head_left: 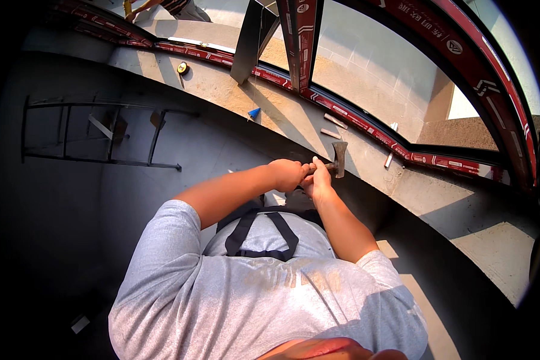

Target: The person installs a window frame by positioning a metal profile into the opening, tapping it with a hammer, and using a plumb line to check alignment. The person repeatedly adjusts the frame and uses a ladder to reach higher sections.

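In front of my waist, both hands are closed around a hammer with a dull metal head and a short visible stretch of handle. My left hand is wrapped in a fist at the handle's left part. Closer to the head, my right hand grips the handle with its fingers partly hidden. The head points right, over the near edge of a concrete window sill. Two short pale strips, one beyond the other, lie on the sill past the hammer.
Window frames covered in red film run along the sill. A yellow tape measure and a small blue pointed piece rest on it. A metal ladder is at the left. Beyond the glass, another person is partly visible.
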### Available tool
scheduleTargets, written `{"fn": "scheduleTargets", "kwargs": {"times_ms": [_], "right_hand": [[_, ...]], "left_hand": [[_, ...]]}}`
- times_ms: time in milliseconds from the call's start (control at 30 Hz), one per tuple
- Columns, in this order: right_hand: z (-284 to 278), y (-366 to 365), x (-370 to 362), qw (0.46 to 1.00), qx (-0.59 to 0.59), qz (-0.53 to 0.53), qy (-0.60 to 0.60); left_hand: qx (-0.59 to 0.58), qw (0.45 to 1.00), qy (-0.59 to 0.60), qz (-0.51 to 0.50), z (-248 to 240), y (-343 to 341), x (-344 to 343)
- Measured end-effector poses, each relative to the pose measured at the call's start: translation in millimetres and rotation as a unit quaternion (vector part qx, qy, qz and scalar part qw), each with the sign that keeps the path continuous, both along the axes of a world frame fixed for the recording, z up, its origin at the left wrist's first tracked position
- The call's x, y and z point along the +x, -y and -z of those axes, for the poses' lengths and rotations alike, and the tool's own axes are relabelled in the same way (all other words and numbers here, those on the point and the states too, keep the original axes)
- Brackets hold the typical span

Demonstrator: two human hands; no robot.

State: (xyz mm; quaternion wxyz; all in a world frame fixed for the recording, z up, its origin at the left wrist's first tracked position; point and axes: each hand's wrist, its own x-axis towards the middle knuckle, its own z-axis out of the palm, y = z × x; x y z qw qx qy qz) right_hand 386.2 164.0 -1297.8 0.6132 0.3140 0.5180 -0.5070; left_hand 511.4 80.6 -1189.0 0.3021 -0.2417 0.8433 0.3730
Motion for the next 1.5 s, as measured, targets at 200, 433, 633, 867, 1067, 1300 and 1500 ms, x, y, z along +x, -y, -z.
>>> {"fn": "scheduleTargets", "kwargs": {"times_ms": [200, 433, 633, 867, 1067, 1300, 1500], "right_hand": [[122, 13, -105, 0.959, 0.048, 0.258, -0.110], [119, 82, -98, 0.968, 0.117, 0.160, -0.154], [172, 59, -60, 0.963, 0.154, 0.151, -0.163], [74, 76, 21, 0.937, 0.107, -0.127, -0.308], [45, 51, 103, 0.933, 0.053, -0.201, -0.295], [138, -65, 79, 0.863, -0.098, -0.323, -0.376], [30, 21, 61, 0.811, -0.066, -0.428, -0.393]], "left_hand": [[0.020, 0.973, -0.223, -0.063, -17, 48, -13], [0.113, 0.978, -0.117, -0.131, 0, 125, 111], [0.095, 0.969, -0.133, -0.186, -16, 229, 180], [-0.121, 0.878, -0.368, -0.282, -24, 344, 164], [0.004, 0.946, -0.256, -0.198, -19, 411, 101], [0.023, 0.920, -0.334, -0.203, -37, 390, 137], [0.119, 0.860, -0.370, -0.330, -116, 328, 176]]}}
